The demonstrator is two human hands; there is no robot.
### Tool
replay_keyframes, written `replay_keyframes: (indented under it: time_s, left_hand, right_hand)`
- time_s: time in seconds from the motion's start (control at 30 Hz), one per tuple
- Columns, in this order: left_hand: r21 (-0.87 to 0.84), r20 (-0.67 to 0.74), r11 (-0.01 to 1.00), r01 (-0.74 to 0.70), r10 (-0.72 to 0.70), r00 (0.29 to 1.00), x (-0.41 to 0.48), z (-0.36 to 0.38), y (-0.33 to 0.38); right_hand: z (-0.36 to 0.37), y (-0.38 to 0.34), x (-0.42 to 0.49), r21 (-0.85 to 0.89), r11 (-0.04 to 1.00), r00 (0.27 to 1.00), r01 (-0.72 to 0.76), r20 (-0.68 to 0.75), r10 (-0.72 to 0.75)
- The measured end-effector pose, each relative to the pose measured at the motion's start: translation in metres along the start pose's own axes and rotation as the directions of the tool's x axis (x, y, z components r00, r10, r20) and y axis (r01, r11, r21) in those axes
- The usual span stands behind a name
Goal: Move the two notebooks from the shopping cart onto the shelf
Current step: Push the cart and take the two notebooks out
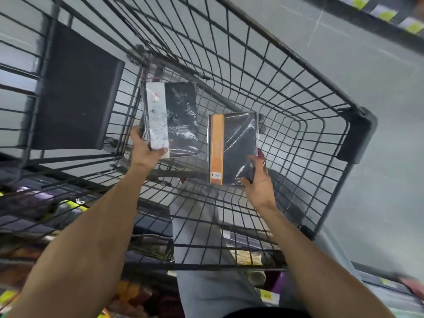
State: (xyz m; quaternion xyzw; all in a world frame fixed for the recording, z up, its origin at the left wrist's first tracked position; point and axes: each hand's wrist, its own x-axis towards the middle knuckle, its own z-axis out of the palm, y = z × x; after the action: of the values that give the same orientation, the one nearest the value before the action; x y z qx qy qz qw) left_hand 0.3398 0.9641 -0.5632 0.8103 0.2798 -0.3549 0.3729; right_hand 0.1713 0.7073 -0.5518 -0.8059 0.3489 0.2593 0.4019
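Note:
Two shrink-wrapped black notebooks are inside the wire shopping cart point(298, 92). The one with a white band point(174, 118) is gripped at its near left corner by my left hand point(146, 152). The one with an orange band point(231, 148) is gripped at its near right corner by my right hand point(257, 180). Both notebooks are tilted and lifted off the cart's floor, side by side and apart from each other. Shelving with goods point(34, 203) shows through the cart's left wall.
The cart's dark fold-down seat panel point(75, 88) stands at the left. Grey floor point(367, 157) lies to the right. A shelf edge with yellow price tags point(387, 14) runs across the top right. My grey trouser leg point(206, 260) shows below the cart.

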Motion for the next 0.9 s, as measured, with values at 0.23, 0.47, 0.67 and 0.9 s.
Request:
replay_keyframes:
  time_s: [0.23, 0.47, 0.67, 0.9]
  left_hand:
    - [-0.14, -0.066, 0.989, -0.054, 0.045, 0.997, -0.041, -0.013, 0.028]
    - [-0.123, -0.138, 0.989, -0.076, 0.059, 0.989, -0.084, -0.032, 0.067]
    - [-0.088, -0.193, 0.99, -0.108, 0.089, 0.977, -0.144, -0.05, 0.083]
    - [-0.322, -0.337, 0.937, -0.137, 0.022, 0.941, -0.221, -0.062, 0.065]
  right_hand:
    - [-0.037, -0.028, -0.01, -0.02, 0.994, 0.994, 0.106, 0.032, -0.105]
    - [-0.073, -0.068, -0.021, 0.015, 0.993, 0.988, 0.121, 0.095, -0.122]
    - [-0.119, -0.082, -0.037, 0.144, 0.986, 0.981, 0.081, 0.163, -0.104]
    - [-0.174, -0.085, -0.055, 0.224, 0.966, 0.943, 0.127, 0.275, -0.188]
